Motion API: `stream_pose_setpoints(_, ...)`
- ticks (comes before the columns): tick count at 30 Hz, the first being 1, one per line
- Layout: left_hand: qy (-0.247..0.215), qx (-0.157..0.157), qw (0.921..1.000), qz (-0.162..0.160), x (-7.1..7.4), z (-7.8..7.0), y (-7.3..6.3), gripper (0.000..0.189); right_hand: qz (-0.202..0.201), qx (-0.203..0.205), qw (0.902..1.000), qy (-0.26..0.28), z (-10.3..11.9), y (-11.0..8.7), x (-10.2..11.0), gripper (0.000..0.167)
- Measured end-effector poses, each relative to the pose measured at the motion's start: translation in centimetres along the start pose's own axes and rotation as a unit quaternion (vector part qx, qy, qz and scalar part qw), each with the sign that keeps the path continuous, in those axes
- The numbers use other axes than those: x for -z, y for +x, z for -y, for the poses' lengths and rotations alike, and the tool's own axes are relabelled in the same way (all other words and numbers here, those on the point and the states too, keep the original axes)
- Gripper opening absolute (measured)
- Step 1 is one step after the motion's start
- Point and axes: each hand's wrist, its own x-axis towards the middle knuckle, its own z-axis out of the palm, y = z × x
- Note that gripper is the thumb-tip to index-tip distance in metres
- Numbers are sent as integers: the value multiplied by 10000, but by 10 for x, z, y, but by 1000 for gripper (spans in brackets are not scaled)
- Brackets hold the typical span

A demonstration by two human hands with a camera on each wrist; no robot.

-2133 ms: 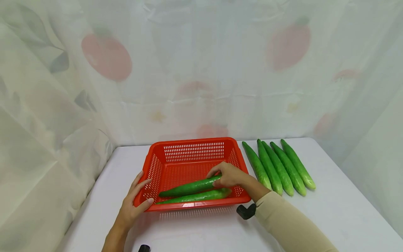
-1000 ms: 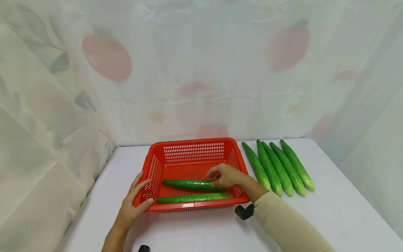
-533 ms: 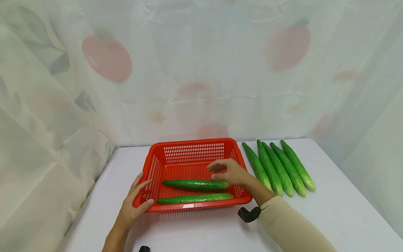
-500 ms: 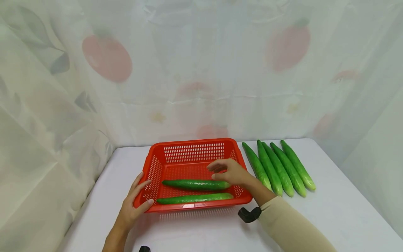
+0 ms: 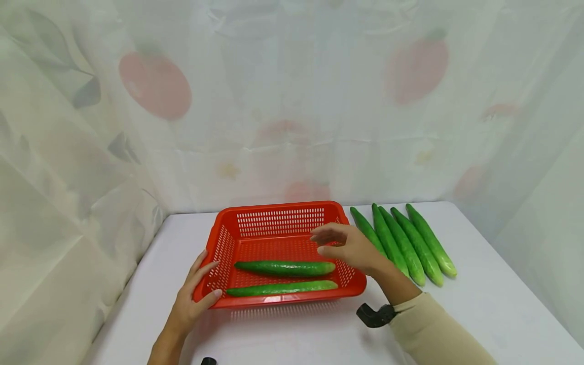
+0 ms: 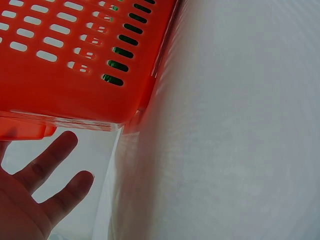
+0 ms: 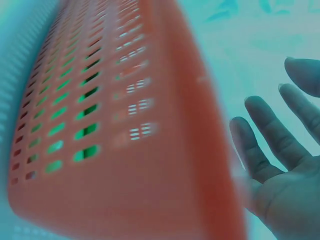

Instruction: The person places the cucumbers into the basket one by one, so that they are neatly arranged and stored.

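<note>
In the head view, two long green cucumbers lie crosswise inside the red plastic basket [image 5: 301, 299]: one cucumber [image 5: 278, 267] near the middle, the other cucumber [image 5: 278, 289] along the front wall. My left hand [image 5: 189, 299] rests at the basket's left front corner, thumb on the rim and fingers spread, fairly straight; the left wrist view shows two fingers [image 6: 50, 160] extended outside the wall. My right hand [image 5: 351, 248] hovers over the basket's right rim, holding nothing, its fingers loosely bent. The right wrist view has those fingers [image 7: 275, 137] apart and beyond the rim.
Several more cucumbers [image 5: 402, 243] lie side by side on the white table [image 5: 493, 304], right of the basket; my right hand and forearm partly cover the nearest. A printed curtain [image 5: 283, 101] hangs behind the table. A black wrist mount [image 5: 376, 315] sticks out from my right sleeve.
My right hand has let go of the rear cucumber, which now lies straighter and apart from the front one. The hand has then risen and moved right. My left hand has stayed put.
</note>
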Motion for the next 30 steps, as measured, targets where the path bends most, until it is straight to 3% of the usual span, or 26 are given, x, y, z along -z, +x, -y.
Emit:
stream_pose_setpoints(8,-67,33,10000,-21,1,-1,-1,56,-366,145,9991,176,16,-19,14,36)
stream_pose_setpoints(18,-68,34,10000,-11,2,0,0,55,-968,458,9942,-8,25,-47,32,40)
stream_pose_setpoints(30,-11,11,10000,-27,2,0,0,55,-1625,1006,9812,-267,33,-72,50,40)
